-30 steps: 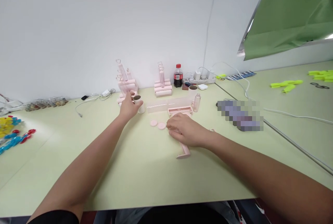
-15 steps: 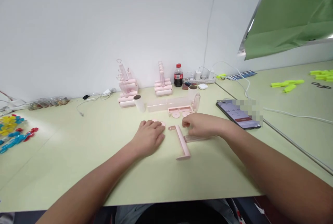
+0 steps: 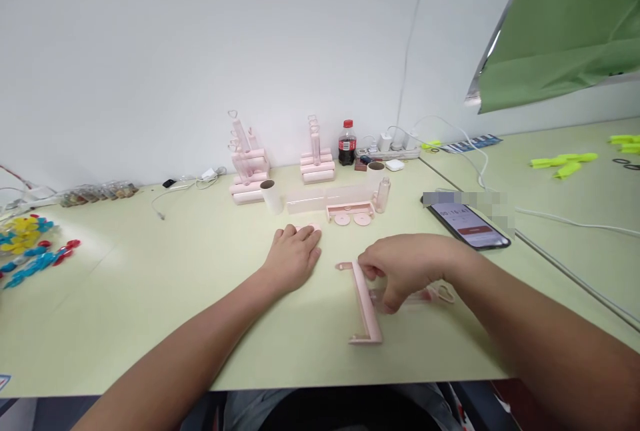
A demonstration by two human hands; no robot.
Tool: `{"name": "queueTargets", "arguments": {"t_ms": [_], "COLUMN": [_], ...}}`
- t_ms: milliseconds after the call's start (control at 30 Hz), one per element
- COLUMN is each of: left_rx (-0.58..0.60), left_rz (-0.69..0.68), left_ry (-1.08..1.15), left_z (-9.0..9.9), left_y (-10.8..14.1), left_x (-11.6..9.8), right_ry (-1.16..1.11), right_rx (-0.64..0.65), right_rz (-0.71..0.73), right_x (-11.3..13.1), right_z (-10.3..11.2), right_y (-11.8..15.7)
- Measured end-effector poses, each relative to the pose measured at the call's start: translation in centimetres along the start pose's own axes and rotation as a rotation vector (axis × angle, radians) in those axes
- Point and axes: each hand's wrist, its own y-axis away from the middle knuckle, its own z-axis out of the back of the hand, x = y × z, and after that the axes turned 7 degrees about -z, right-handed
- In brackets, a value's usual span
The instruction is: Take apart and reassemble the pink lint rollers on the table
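Note:
My left hand (image 3: 293,259) lies flat on the table, fingers spread over pale pink discs (image 3: 314,226) that are mostly covered. My right hand (image 3: 400,264) is curled round a clear tube (image 3: 417,297) with a heart-shaped pink end, at the side of a pink U-shaped frame (image 3: 367,304). The frame rests near the table's front. Beyond the hands are a pink bracket (image 3: 350,209), two round pink discs (image 3: 363,219) and a clear bottle-shaped tube (image 3: 383,195).
White rolls (image 3: 271,197) stand behind, with finished-looking pink stands (image 3: 317,167) and a cola bottle (image 3: 347,144) by the wall. A phone (image 3: 467,223) lies right; a power strip (image 3: 395,153) is behind. Colourful pieces (image 3: 25,234) lie far left, yellow-green ones (image 3: 565,163) right.
My right hand has moved toward the front edge, and the frame and tube have shifted the same way. The tube's heart-shaped end now shows. My left hand stays over the discs.

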Motion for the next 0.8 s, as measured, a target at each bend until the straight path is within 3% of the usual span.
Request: {"name": "queueTargets", "arguments": {"t_ms": [100, 400, 800], "left_rx": [-0.010, -0.004, -0.006], "left_rz": [-0.004, -0.082, -0.105], "left_ry": [0.006, 0.060, 0.107], "left_z": [-0.1, 0.1, 0.6], "left_y": [-0.2, -0.2, 0.1], "left_x": [0.1, 1.0, 1.4], "right_ry": [-0.046, -0.150, -0.193], "right_rx": [0.059, -0.073, -0.417], "right_rz": [-0.034, -0.061, 0.264], "right_x": [0.6, -0.1, 0.2], "right_z": [-0.7, 0.0, -0.4], "right_y": [-0.7, -1.8, -2.9]}}
